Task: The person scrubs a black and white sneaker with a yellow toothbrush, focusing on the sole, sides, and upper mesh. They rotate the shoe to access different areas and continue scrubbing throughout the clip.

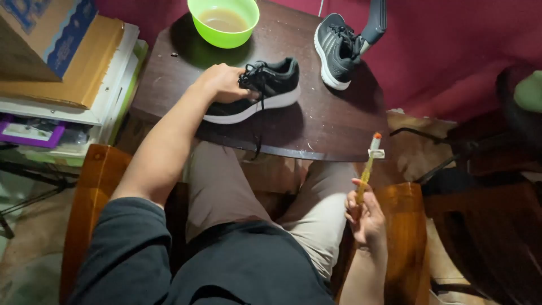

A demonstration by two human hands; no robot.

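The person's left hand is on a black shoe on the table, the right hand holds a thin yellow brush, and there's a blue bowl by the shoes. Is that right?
Almost. The bowl is bright green, not blue; the head view shows it at the far edge of the table. The rest is right: the left hand rests on the black shoe, and the right hand holds the thin yellow brush.

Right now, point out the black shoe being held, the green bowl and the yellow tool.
black shoe (276, 85), head view, on its side panel.
green bowl (210, 35), head view, on its outer wall.
yellow tool (367, 168), head view, on its shaft.
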